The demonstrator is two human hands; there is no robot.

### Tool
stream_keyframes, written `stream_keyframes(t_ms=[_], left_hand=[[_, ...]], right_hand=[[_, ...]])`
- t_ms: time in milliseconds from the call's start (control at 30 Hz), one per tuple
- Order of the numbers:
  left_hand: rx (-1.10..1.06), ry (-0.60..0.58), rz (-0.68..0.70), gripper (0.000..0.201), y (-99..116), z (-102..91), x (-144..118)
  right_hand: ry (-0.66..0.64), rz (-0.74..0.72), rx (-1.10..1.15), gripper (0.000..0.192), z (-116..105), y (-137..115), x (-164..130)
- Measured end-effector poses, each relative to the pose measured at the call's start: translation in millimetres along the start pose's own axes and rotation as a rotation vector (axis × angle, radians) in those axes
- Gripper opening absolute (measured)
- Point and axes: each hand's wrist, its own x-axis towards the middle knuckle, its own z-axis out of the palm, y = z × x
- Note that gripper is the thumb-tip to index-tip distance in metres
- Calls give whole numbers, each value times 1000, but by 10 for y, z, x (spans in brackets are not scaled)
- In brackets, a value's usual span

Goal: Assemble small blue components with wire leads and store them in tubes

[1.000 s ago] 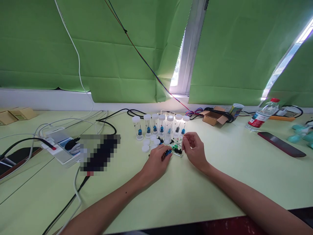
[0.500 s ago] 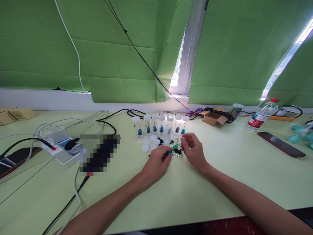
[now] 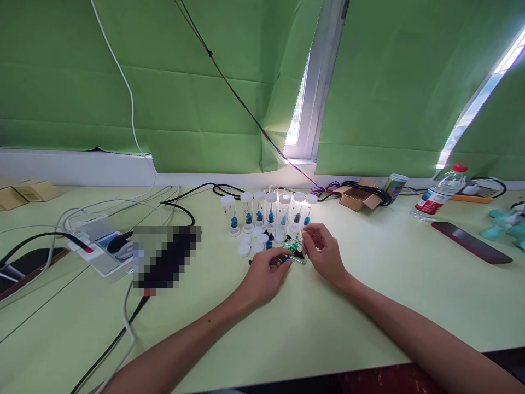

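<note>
My left hand (image 3: 262, 274) is closed over a small blue part (image 3: 286, 259), mostly hidden by the fingers. To its right, my right hand (image 3: 324, 250) has thumb and forefinger pinched together just above the table; whatever is between them is too small to make out. Small green pieces (image 3: 291, 248), a black piece (image 3: 299, 254) and a thin bent metal rod (image 3: 301, 261) lie between the hands. Behind them stand several clear tubes (image 3: 271, 212) with white lids and blue pieces inside. Loose white caps (image 3: 244, 249) lie left of a blue-and-black piece (image 3: 269, 241).
On the left are a white power strip (image 3: 98, 254), cables and a pixelated dark object (image 3: 166, 260). An open cardboard box (image 3: 357, 198), a can (image 3: 396, 186), a plastic bottle (image 3: 438, 194) and a dark phone-like slab (image 3: 471, 242) are on the right.
My left hand has turned slightly, its fingers now covering more of the blue part and uncovering the piece behind. My right hand has shifted very slightly left, still pinched.
</note>
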Motion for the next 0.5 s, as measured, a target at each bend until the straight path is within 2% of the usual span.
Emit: stream_keyframes(t_ms=[167, 367, 500], left_hand=[[-370, -130, -171, 32, 25, 50, -15], [-555, -189, -171, 32, 15, 42, 23], [-646, -229, -225, 36, 27, 22, 35]], right_hand=[[-19, -1, 13, 9, 8, 25, -9], [-22, -6, -13, 11, 4, 27, -7], [-22, -2, -9, 12, 4, 29, -3]])
